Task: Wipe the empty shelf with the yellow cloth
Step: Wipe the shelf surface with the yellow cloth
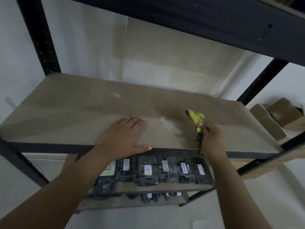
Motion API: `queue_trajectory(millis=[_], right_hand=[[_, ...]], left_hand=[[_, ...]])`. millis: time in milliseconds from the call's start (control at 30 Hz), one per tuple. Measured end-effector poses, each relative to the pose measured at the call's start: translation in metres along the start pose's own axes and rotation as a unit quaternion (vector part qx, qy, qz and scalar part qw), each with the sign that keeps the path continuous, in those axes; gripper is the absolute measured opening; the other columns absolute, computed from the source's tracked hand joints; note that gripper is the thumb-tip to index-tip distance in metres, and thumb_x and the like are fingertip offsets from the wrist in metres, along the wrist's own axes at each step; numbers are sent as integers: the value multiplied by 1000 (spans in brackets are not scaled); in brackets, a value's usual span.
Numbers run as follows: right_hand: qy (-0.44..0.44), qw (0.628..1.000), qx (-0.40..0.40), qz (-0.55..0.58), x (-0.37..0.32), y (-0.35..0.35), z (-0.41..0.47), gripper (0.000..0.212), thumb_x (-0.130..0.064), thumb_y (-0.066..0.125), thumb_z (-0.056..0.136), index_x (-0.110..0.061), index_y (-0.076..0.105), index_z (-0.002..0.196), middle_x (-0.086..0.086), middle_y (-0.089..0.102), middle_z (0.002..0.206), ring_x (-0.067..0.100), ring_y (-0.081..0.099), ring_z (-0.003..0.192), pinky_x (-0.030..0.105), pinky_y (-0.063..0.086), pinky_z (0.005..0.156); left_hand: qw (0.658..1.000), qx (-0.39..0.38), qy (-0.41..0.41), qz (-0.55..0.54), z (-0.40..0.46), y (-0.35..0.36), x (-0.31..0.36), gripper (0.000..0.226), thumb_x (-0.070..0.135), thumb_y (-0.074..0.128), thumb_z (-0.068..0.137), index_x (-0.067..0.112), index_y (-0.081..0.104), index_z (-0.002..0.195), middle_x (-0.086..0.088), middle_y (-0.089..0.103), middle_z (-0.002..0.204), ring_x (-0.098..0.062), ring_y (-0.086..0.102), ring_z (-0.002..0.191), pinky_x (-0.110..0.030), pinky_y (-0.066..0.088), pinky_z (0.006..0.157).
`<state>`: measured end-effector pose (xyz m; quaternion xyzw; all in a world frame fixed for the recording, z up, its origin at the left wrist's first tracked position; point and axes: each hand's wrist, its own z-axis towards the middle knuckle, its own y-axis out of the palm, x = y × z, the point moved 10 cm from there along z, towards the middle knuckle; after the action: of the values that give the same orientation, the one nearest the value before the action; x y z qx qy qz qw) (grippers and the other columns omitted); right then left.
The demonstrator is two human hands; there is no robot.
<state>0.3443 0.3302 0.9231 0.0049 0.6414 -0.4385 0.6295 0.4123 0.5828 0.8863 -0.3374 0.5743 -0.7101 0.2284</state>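
Observation:
The empty shelf (82,106) is a brown board in a black metal frame, filling the middle of the view. My left hand (122,138) lies flat on its front edge with the fingers spread. My right hand (212,138) grips the yellow cloth (195,118) at the front right of the board. The cloth is bunched, with its yellow end raised over the board and a dark part hanging down past the front rail.
A dark shelf (214,19) hangs close overhead. Black uprights stand at the back left (41,38) and right (262,80). Below, several black wrapped packs with white labels (165,171) fill the lower shelf. Cardboard boxes (280,116) sit on a rack at the right.

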Motion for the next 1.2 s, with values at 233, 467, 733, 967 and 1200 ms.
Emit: queue_trajectory(millis=[233, 467, 733, 967, 1200], right_hand=[[-62, 870, -195, -449, 67, 38, 109, 73, -73, 16, 83, -32, 18, 144, 3, 16, 157, 29, 12, 144, 48, 15, 117], [-138, 892, -159, -400, 6, 108, 165, 44, -46, 25, 97, -37, 31, 140, 5, 20, 155, 28, 16, 142, 43, 22, 113], [-234, 885, -231, -330, -51, 172, 130, 40, -34, 34, 99, -33, 37, 139, -1, 21, 156, 20, 19, 143, 30, 17, 114], [-236, 901, -348, -108, -56, 125, -3, 25, -19, 54, 92, -23, 67, 113, -2, 59, 130, 13, 52, 121, 16, 36, 91], [-126, 892, -427, 71, -48, 65, -62, 23, -28, 53, 87, -30, 71, 102, -17, 70, 107, 3, 62, 107, 14, 44, 92]], left_hand=[[1000, -7, -6, 18, 2, 1, -1, 94, 82, 22, 74, 27, 3, 148, 4, 4, 159, -13, 1, 145, -30, 0, 114], [1000, -5, -15, 25, 4, 1, -5, 95, 85, 17, 72, 30, 3, 148, 6, 3, 159, -12, -2, 145, -28, -7, 111], [999, -30, -38, 19, 4, 5, -4, 99, 86, 23, 68, 32, 4, 148, 8, 1, 158, -8, -4, 143, -24, -8, 110], [999, -29, -38, -3, -1, 5, -2, 103, 88, 26, 64, 30, 10, 148, 10, 9, 158, -6, 3, 143, -23, -2, 111], [999, -11, -35, -14, 2, 4, -7, 111, 93, 18, 59, 26, 16, 147, 9, 15, 157, -7, 8, 143, -28, 7, 117]])
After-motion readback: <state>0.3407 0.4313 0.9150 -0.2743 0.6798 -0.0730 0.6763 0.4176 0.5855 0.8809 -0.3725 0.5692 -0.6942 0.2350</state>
